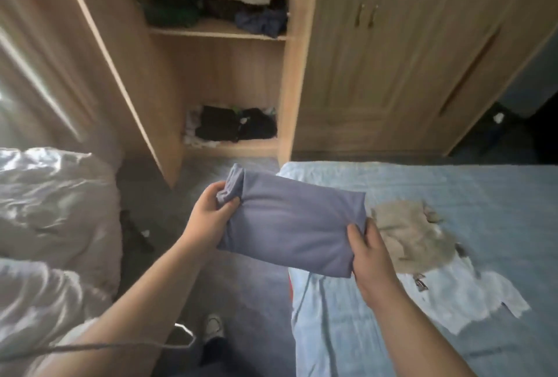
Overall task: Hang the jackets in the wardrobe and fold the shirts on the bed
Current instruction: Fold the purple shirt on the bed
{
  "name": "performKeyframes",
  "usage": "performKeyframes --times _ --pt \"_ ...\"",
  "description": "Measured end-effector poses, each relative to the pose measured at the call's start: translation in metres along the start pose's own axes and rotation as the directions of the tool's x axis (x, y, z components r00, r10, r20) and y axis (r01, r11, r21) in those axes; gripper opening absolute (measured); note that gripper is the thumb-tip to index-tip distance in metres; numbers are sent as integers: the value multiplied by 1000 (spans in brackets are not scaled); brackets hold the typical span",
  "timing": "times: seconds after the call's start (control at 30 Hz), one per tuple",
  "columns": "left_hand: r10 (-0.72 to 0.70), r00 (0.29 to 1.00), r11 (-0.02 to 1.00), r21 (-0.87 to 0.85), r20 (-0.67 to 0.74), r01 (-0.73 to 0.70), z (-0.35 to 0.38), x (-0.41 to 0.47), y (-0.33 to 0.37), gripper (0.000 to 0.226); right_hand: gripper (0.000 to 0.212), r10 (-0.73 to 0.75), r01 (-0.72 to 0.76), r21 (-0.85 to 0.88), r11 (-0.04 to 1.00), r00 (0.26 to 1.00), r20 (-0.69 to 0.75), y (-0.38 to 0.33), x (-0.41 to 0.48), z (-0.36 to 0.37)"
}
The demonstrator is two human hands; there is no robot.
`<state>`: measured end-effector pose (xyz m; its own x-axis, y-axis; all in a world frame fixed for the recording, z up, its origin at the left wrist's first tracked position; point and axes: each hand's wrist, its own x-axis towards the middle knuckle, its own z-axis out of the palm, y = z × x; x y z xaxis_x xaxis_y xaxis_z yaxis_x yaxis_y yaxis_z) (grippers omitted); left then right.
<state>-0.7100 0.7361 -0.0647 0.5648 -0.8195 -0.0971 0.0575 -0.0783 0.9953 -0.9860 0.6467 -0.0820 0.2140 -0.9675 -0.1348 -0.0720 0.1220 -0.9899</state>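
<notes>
Between the two beds, above the floor, both hands hold a folded blue-grey shirt (pixel 290 222) in the air: the left hand (pixel 208 219) grips its bunched left end, the right hand (pixel 371 253) pinches its lower right corner. Just beyond, on the blue bed (pixel 453 189), lie a crumpled beige garment (pixel 410 234) and a white shirt (pixel 465 298). Farther off, the wardrobe (pixel 296 74) stands open, its shelves piled with clothes.
</notes>
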Motion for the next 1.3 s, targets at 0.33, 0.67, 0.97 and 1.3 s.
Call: performKeyframes --times 0.33,0.67,0.97,1.3 --pt "28 957 994 -96 -290 -58 -167 146 36 34 21 -33 28 21 999 969 246 -47 158 239" --pt "-22 964 992 -129 -266 -13 -195 310 42 17 18 19 -8 -59 998 983 181 -65 294 330" --pt "-49 955 991 -136 -292 10 -160 490 53 16 22 -22 38 -76 996 980 198 -76 483 373" --pt "-52 924 987 -161 -378 -10 -138 689 92 13 70 -31 63 -138 988 974 224 -128 686 437"
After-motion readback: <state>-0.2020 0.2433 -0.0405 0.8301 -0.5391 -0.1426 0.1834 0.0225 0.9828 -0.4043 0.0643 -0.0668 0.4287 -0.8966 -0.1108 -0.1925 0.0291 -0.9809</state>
